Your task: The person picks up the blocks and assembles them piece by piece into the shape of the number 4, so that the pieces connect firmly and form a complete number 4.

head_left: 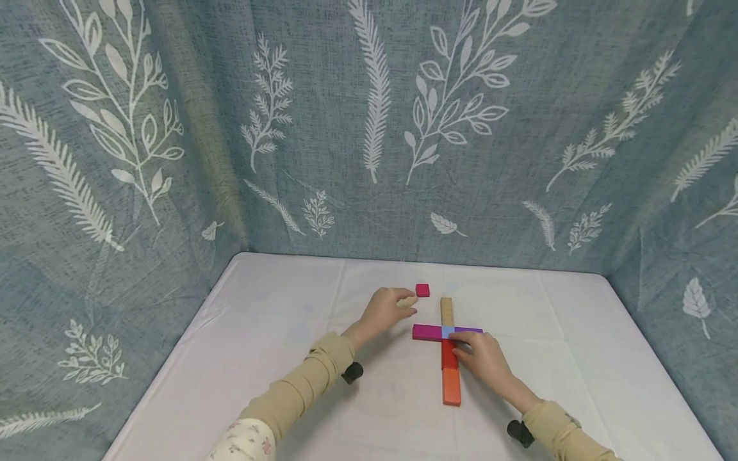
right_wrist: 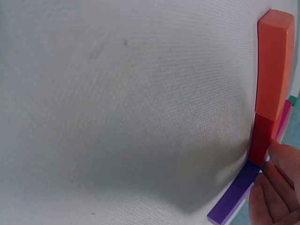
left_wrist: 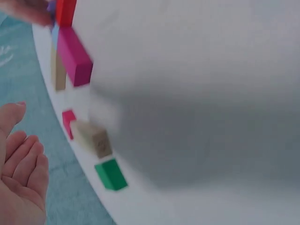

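Observation:
In the head view my left hand [head_left: 383, 314] is held with thumb and fingers apart around a plain wooden block [head_left: 407, 301]. From the left wrist, that block [left_wrist: 91, 138] lies on the table away from the hand's empty palm [left_wrist: 23, 187]. The fingertips of my right hand [head_left: 484, 358] touch the middle of a cross of blocks, at a light blue block [head_left: 447, 332]; its thumb is at the side of a red block [head_left: 450, 354]. The cross also has a magenta block [head_left: 427, 332], purple block [right_wrist: 234, 194], orange block [head_left: 451, 387] and wooden block [head_left: 446, 311].
A small pink-red block [head_left: 423, 291] lies beyond the left fingertips. The left wrist view also shows a green block [left_wrist: 111, 174] beside the loose wooden one. The white-covered table [head_left: 323, 282] ends at a teal leaf-patterned curtain [head_left: 346, 128].

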The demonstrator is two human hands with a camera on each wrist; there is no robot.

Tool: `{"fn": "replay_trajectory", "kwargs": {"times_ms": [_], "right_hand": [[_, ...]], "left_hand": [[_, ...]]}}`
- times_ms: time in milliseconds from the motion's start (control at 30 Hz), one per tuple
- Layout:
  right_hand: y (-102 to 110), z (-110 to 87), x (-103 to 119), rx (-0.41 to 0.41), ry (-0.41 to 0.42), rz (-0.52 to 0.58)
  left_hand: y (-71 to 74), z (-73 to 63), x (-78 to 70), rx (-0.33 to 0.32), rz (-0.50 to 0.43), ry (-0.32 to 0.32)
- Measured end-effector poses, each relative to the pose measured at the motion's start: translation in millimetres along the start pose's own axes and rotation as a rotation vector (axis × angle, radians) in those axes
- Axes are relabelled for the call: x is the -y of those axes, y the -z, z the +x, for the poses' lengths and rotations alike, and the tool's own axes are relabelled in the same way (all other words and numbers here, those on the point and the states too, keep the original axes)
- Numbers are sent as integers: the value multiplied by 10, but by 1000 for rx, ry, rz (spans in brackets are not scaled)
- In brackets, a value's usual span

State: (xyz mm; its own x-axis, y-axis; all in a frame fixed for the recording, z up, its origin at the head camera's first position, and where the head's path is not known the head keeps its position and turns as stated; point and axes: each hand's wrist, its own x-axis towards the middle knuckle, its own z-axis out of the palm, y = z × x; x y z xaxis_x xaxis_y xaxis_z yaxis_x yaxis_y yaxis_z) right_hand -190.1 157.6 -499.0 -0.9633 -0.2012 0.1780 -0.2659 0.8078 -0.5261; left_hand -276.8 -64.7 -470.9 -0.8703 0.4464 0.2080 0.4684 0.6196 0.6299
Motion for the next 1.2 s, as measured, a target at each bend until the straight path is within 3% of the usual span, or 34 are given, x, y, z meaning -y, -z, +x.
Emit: {"fn": "replay_trajectory", "kwargs": {"times_ms": [267,467,867,1200], "right_hand": [[7,-13,1,0,5,17],[5,-10,-4,-3,2,15],[13,-15,23,3,-18,7],[19,-10,14,8,-19,14]], "left_hand": [[285,92,105,-66,21,30],[370,74,204,-58,39,95],[266,-30,463,3,52,156],[102,-81,562,-8,50,173]]}}
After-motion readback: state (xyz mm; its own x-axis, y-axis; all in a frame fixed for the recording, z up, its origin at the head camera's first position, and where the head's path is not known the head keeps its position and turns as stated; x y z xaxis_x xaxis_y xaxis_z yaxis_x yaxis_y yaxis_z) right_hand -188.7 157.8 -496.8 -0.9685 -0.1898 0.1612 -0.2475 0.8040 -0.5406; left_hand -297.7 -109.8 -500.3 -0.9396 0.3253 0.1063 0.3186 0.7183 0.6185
